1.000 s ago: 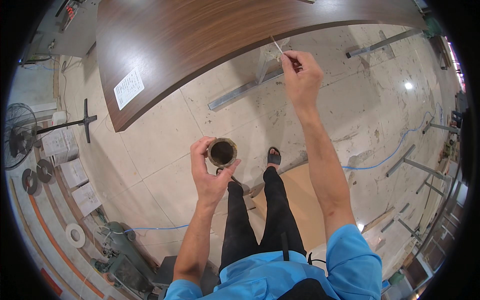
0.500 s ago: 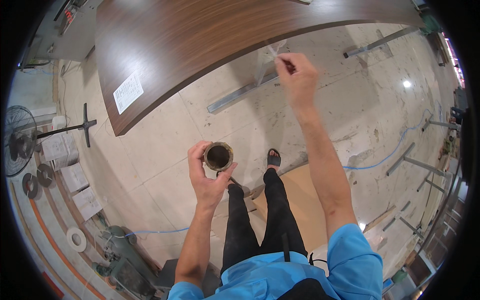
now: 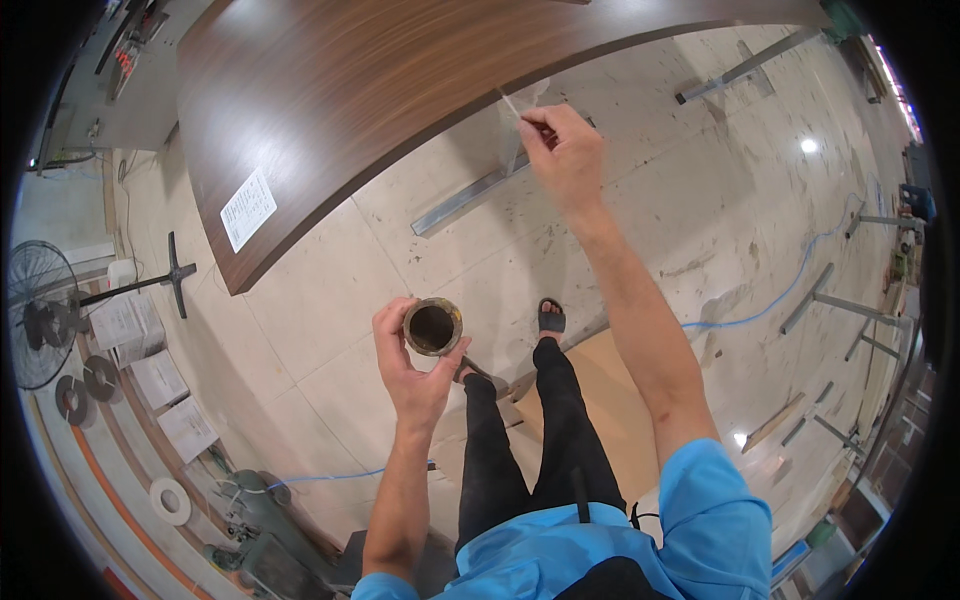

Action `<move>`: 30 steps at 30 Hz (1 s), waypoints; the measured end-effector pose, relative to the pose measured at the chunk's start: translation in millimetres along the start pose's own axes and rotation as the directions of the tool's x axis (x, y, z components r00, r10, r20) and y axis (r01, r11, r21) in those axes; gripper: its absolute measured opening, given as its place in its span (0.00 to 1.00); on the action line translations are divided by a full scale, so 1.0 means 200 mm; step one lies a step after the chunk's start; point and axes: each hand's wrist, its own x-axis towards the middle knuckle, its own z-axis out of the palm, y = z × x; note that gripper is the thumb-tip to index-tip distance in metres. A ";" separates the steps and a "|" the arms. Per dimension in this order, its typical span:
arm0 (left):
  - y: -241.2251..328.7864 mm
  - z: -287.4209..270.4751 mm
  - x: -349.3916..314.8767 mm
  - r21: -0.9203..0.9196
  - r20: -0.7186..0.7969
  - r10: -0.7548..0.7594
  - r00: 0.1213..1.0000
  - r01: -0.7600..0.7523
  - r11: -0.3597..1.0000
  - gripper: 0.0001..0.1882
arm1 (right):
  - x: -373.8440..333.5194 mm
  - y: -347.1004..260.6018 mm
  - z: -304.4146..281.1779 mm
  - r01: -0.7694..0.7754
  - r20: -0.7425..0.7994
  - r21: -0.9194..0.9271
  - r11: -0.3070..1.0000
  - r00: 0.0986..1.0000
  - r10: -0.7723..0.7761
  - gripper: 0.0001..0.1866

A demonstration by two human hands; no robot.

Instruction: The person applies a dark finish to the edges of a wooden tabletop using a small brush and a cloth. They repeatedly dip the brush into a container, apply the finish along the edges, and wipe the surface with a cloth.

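Note:
My left hand (image 3: 415, 385) is closed around a small round can (image 3: 434, 350), its fingers on the left side and thumb on the right. The can has a crusted, stained rim and a dark inside; I cannot make out its contents. My right hand (image 3: 570, 150) pinches a thin pale stick (image 3: 512, 104). The stick's far end reaches the front edge of a dark brown wood-grain tabletop (image 3: 330, 110), and whether it touches is hard to tell. A white printed label (image 3: 248, 210) lies on the tabletop near its left corner.
Metal legs (image 3: 470, 198) stand beneath the tabletop. A black fan (image 3: 40, 310) and paper sheets (image 3: 160, 380) are at the left, above a green compressor (image 3: 255, 500). A blue hose (image 3: 740, 323) crosses the floor. Brown board (image 3: 600, 400) lies by my feet; metal frames (image 3: 850, 305) stand right.
My right hand has moved left along the tabletop's edge with the stick. My left hand still holds the can. The whole view has shifted slightly.

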 end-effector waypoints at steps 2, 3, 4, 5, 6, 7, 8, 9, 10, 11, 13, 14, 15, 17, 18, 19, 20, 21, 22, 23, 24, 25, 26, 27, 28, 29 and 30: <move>0.01 0.02 0.00 -0.011 -0.009 0.000 1.000 0.000 1.000 0.40 | 0.01 0.01 0.00 -0.074 0.033 0.016 0.997 0.997 0.074 0.06; 0.02 0.03 0.00 -0.017 -0.014 0.005 1.000 -0.005 1.000 0.39 | 0.02 0.01 0.01 -0.080 -0.106 0.035 0.996 0.991 0.084 0.05; 0.03 0.05 0.00 -0.027 -0.012 0.008 1.000 -0.009 1.000 0.39 | 0.04 0.01 -0.01 -0.135 -0.172 0.049 0.990 0.975 0.141 0.05; 0.03 0.06 0.01 -0.014 -0.018 0.013 1.000 -0.013 1.000 0.39 | 0.05 0.01 -0.01 -0.127 -0.299 0.070 0.989 0.944 0.142 0.04; 0.04 0.06 0.01 -0.006 -0.016 0.016 1.000 -0.016 1.000 0.39 | 0.07 0.01 -0.02 -0.140 -0.210 0.021 0.990 0.968 0.141 0.04; 0.04 0.07 0.01 -0.007 -0.023 0.013 1.000 -0.013 1.000 0.39 | 0.07 0.01 -0.02 -0.089 -0.180 -0.024 0.996 0.980 0.083 0.04; 0.05 0.08 0.01 -0.005 -0.014 0.010 1.000 -0.010 1.000 0.40 | 0.08 0.01 -0.02 -0.054 -0.195 -0.066 0.996 0.980 0.040 0.04; 0.05 0.08 0.02 -0.013 -0.013 0.001 1.000 -0.001 1.000 0.40 | 0.08 0.01 -0.02 -0.018 -0.076 -0.030 0.999 0.997 0.016 0.04; 0.06 0.08 0.02 -0.036 -0.019 0.011 1.000 -0.012 0.999 0.40 | 0.08 0.01 -0.01 -0.003 -0.006 0.008 1.000 1.000 0.003 0.04; 0.06 0.08 0.01 -0.027 -0.010 -0.007 1.000 0.007 1.000 0.40 | 0.08 0.02 -0.02 -0.031 0.143 0.058 0.998 0.990 0.022 0.04; 0.06 0.08 0.01 -0.033 0.005 -0.014 1.000 0.014 0.999 0.40 | 0.08 0.04 -0.01 -0.037 -0.084 0.005 0.999 0.996 0.037 0.05; 0.06 0.08 0.00 -0.039 -0.009 -0.005 1.000 0.004 0.999 0.40 | 0.07 0.05 0.00 -0.104 -0.120 -0.021 0.994 0.988 0.101 0.06; 0.06 0.08 0.00 -0.040 -0.009 -0.005 1.000 0.004 0.999 0.40 | 0.06 0.06 0.00 -0.095 -0.189 0.017 0.995 0.977 0.096 0.06; 0.06 0.08 -0.01 -0.039 -0.012 -0.008 1.000 0.008 0.999 0.40 | 0.05 0.06 0.01 -0.107 -0.319 0.084 0.991 0.939 0.129 0.06; 0.06 0.07 -0.01 -0.038 -0.015 -0.011 1.000 0.011 0.999 0.40 | 0.06 0.06 0.01 -0.087 -0.198 0.030 0.996 0.976 0.091 0.06; 0.06 0.08 -0.02 -0.053 -0.034 -0.010 0.999 0.009 0.999 0.40 | 0.05 0.06 0.02 -0.010 -0.142 -0.013 1.000 0.990 0.008 0.06; 0.06 0.08 -0.02 -0.048 -0.015 -0.013 1.000 0.012 0.999 0.40 | 0.05 0.05 0.02 0.069 -0.082 -0.051 0.996 0.994 -0.073 0.06; 0.06 0.08 -0.02 -0.059 -0.013 -0.012 1.000 0.011 0.998 0.40 | 0.04 0.05 0.02 0.058 -0.034 -0.023 0.998 0.998 -0.058 0.06; 0.07 0.09 -0.03 -0.077 -0.011 -0.004 1.000 0.003 0.997 0.40 | 0.04 0.04 0.03 0.045 0.013 0.003 0.999 0.999 -0.045 0.06; 0.07 0.09 -0.03 -0.068 -0.010 -0.006 1.000 0.006 0.998 0.40 | 0.05 0.04 0.03 -0.013 0.138 0.031 0.999 0.990 0.008 0.05; 0.07 0.10 -0.03 -0.066 -0.008 -0.003 1.000 0.002 0.998 0.40 | 0.05 0.04 0.03 -0.036 -0.040 0.022 0.999 0.998 0.037 0.05; 0.08 0.10 -0.03 -0.061 0.014 0.014 1.000 -0.013 0.998 0.40 | 0.07 0.05 0.02 -0.103 -0.142 0.020 0.994 0.984 0.105 0.05; 0.08 0.10 -0.03 -0.052 -0.005 0.007 1.000 -0.007 0.999 0.40 | 0.08 0.06 0.02 -0.147 -0.306 0.028 0.989 0.940 0.148 0.05; 0.08 0.09 -0.03 -0.040 -0.003 0.012 1.000 -0.012 0.999 0.40 | 0.09 0.07 0.02 -0.153 -0.257 0.044 0.987 0.953 0.160 0.05; 0.09 0.09 -0.03 -0.043 -0.019 0.004 1.000 -0.005 0.999 0.40 | 0.10 0.09 0.01 -0.137 -0.271 0.061 0.989 0.951 0.148 0.05; 0.09 0.09 -0.03 -0.031 -0.005 0.016 1.000 -0.016 0.999 0.40 | 0.11 0.10 0.01 -0.062 -0.348 0.095 0.994 0.933 0.092 0.05; 0.09 0.09 -0.03 -0.034 -0.009 0.013 1.000 -0.014 0.999 0.40 | 0.11 0.12 0.00 -0.052 -0.205 0.056 0.997 0.977 0.063 0.05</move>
